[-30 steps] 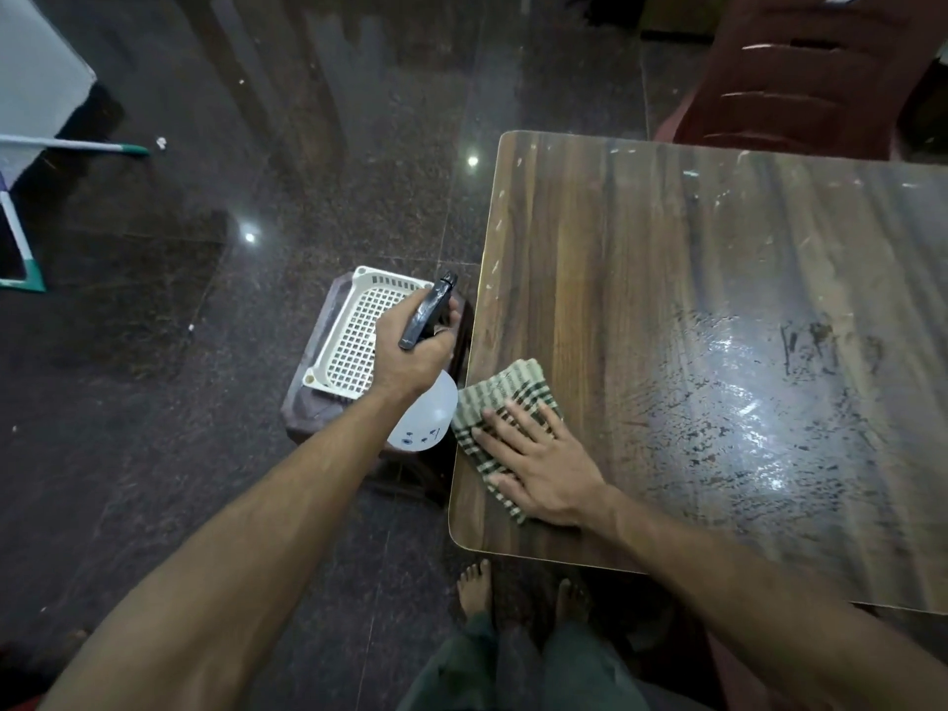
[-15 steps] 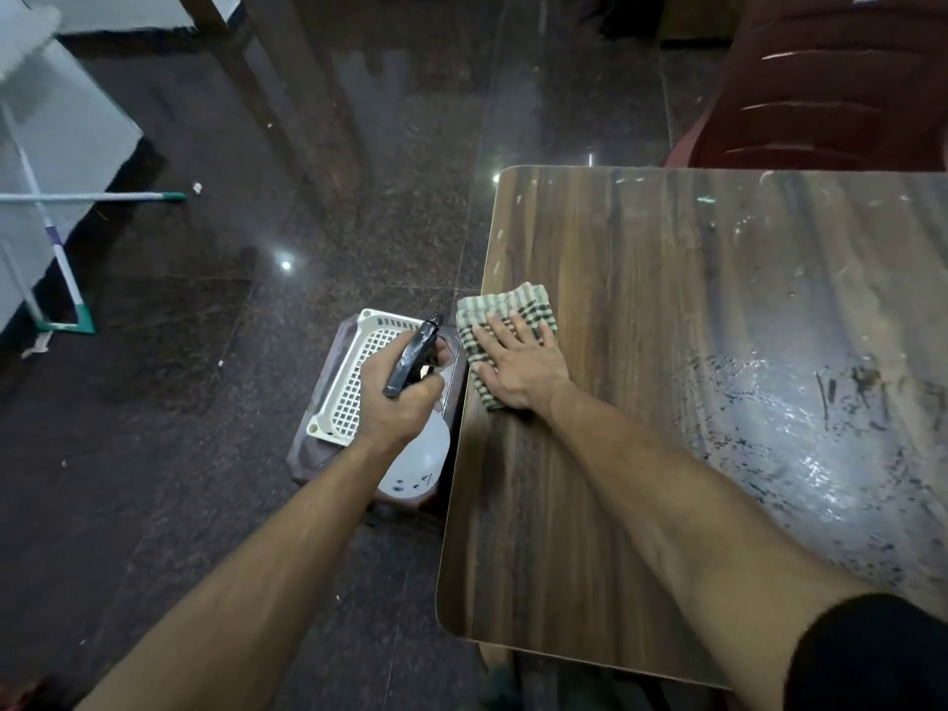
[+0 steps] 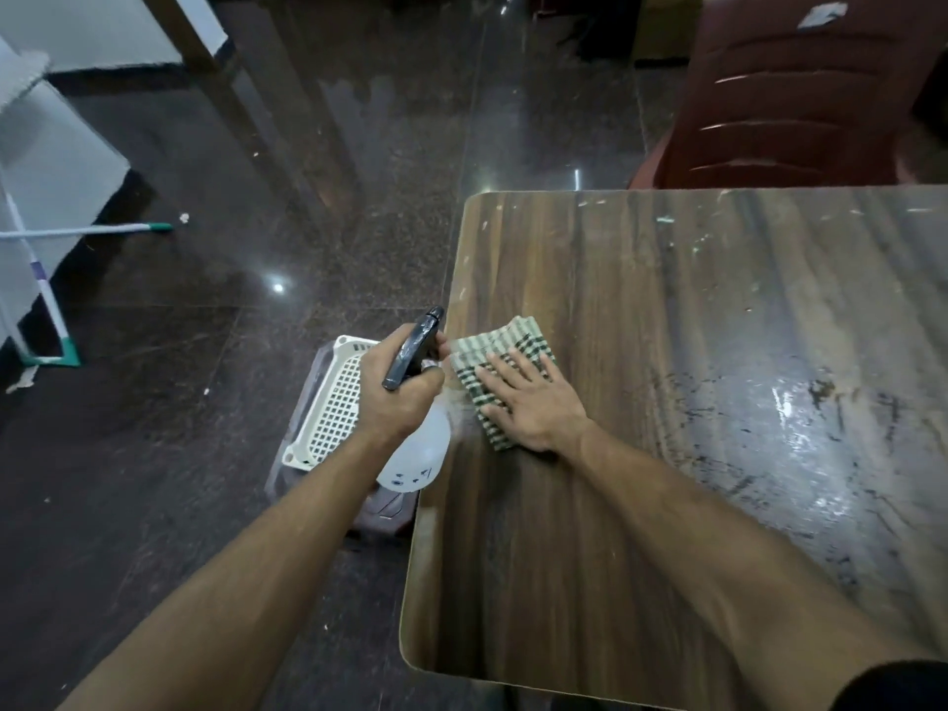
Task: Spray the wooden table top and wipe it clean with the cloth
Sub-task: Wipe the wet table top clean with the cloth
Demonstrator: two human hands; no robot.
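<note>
Dark polished floor (image 3: pixel 246 310) all around, glinting with reflected light. Off the tabletop's left edge, a white lattice basket (image 3: pixel 333 402) sitting on a low brown stool (image 3: pixel 382 510), directly beneath the left forearm. Far left, a white-and-green mop frame (image 3: pixel 48 320) standing on the floor. Beyond the far edge, a maroon plastic chair (image 3: pixel 790 94) pulled up close. Nothing lying between cloth and the open stretch of wood to the right.

Left hand (image 3: pixel 395 392), grip clenched around the neck of the spray bottle (image 3: pixel 415 454), fingers wrapped under the dark trigger head. Held just off the tabletop's left edge, almost touching the cloth. Right hand (image 3: pixel 528 397), grip released: fingers straight and spread, palm pressing flat on the checked cloth (image 3: pixel 492 346).

Bottle tilted, long axis running from the pale rounded body nearest the camera up to the black nozzle, nozzle pointing away and slightly right toward the far-left corner of the wood. Cloth folded into a rough rectangle, lying flat near the left edge of the wooden tabletop (image 3: pixel 641 531), long axis running away from the camera, fingertips aimed up-left across it. Right half of the wood shiny and wet, streaked with dark smears.
</note>
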